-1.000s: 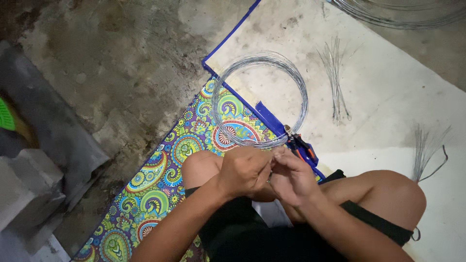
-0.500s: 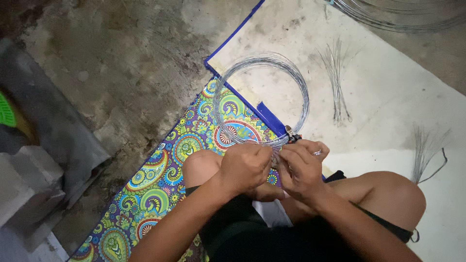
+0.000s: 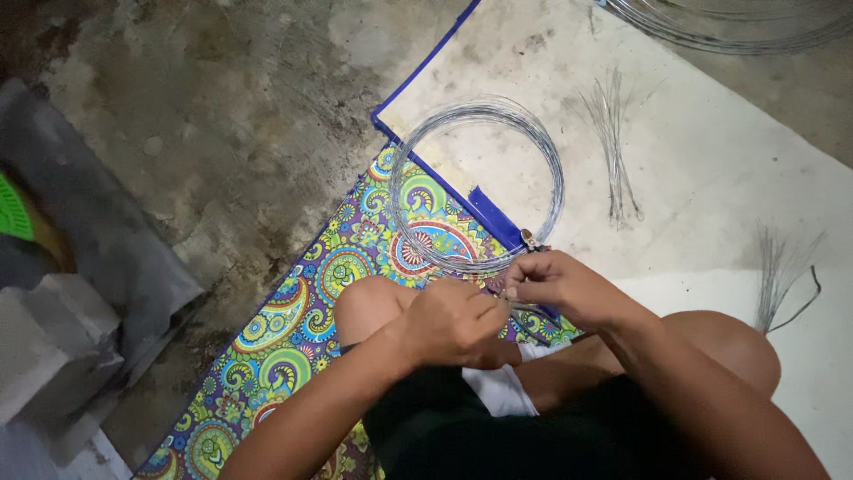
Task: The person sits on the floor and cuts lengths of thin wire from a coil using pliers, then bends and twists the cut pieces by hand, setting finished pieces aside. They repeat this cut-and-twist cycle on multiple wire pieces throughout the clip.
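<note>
Wire coil [image 3: 477, 182], thin grey steel, round loop, our left hand [image 3: 453, 322] and right hand [image 3: 560, 286] fingers pinched on its lower strands, over glossy paisley mat [image 3: 293, 329], rough concrete floor [image 3: 222, 116] beside.

left hand [image 3: 453, 322], right hand [image 3: 555, 284], wire coil [image 3: 477, 184], paisley mat [image 3: 293, 329]

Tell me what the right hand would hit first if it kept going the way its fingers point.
The right hand points left toward the left hand, so it would probably meet those fingers first, right by the wire coil. Depth is unclear.
</note>
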`<state>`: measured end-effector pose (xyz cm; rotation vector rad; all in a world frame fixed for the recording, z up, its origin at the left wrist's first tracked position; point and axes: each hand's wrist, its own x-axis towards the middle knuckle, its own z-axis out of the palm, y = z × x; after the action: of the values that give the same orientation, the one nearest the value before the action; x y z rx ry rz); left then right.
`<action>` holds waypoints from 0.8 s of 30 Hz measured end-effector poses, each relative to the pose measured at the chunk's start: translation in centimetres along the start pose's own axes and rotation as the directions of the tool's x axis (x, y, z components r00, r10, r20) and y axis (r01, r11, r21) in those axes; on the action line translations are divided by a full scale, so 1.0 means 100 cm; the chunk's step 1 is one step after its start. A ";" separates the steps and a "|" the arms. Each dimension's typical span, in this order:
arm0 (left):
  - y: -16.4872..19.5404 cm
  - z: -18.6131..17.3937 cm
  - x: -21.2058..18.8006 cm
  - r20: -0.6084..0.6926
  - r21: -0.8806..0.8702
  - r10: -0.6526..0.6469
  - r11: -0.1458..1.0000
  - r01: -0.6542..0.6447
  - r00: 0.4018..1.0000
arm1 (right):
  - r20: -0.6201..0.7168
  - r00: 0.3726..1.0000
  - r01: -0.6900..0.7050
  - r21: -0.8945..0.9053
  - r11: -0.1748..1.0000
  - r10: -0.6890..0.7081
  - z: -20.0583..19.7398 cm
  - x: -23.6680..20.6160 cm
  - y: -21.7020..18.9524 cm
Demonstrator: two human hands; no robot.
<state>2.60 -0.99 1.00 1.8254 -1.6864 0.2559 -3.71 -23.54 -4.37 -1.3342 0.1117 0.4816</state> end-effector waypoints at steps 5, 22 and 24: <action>0.003 0.001 0.000 -0.097 -0.069 -0.082 0.995 0.075 0.992 | 0.107 0.994 -0.064 0.654 0.754 -0.009 0.014 0.002 0.027; 0.007 0.004 0.017 -0.217 0.083 -0.341 0.927 0.366 0.915 | -0.356 0.416 0.250 -0.840 0.482 -0.837 0.078 -0.009 0.008; 0.002 0.005 0.014 -0.150 0.100 -0.331 0.932 0.348 0.932 | -0.213 0.444 0.191 -0.927 0.324 -0.871 0.068 -0.010 -0.001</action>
<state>2.52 -2.44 1.44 2.1079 -1.2620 0.3303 -5.88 -17.35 -2.21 -2.3103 -0.0051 -0.8565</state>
